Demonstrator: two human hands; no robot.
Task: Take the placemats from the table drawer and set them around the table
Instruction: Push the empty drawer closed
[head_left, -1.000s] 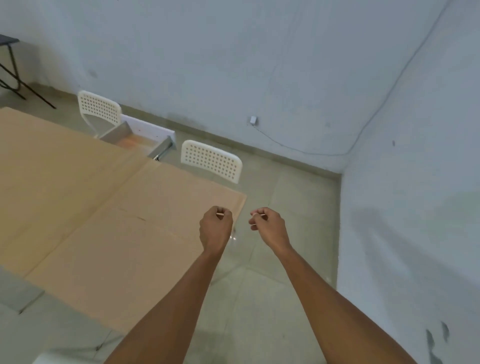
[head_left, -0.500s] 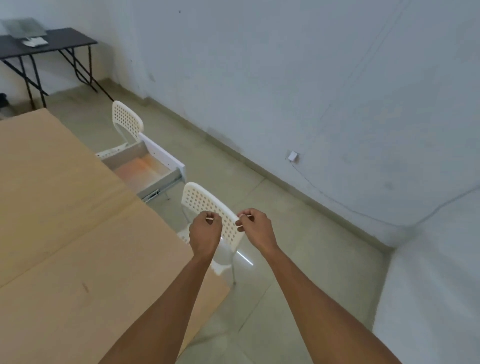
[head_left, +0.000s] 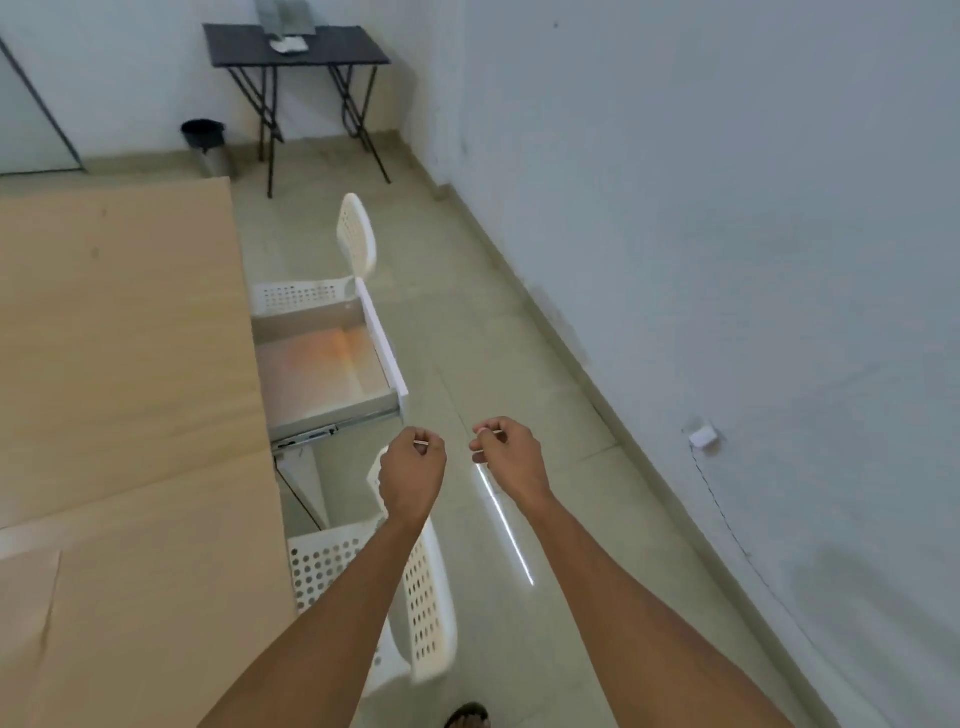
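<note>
**Hands curled in mid-air beside the open drawer**

Little about the hands' grip can be made out. The left hand (head_left: 413, 470) and the right hand (head_left: 506, 457) hang side by side at centre frame, both with fingers curled in. A thin pale sliver shows at the fingertips of each, too small to identify, so whether they pinch something or are simply clenched cannot be told. No placemat can be picked out anywhere in view.

The drawer (head_left: 332, 364) stands pulled out from the right edge of the desk (head_left: 119, 364), just above the hands in the frame. Its floor shows pale with an orange glow, and no contents can be made out inside it; its near part is hidden under the desk edge.

A white perforated chair (head_left: 426, 597) sits below the hands, partly covered by the left forearm. A second white chair (head_left: 356, 241) stands beyond the drawer. At upper left a small black table (head_left: 296, 49) carries blurred items, with a dark bin (head_left: 203, 136) beside it. A sandalled foot (head_left: 467, 717) is cut off at the bottom edge.
</note>
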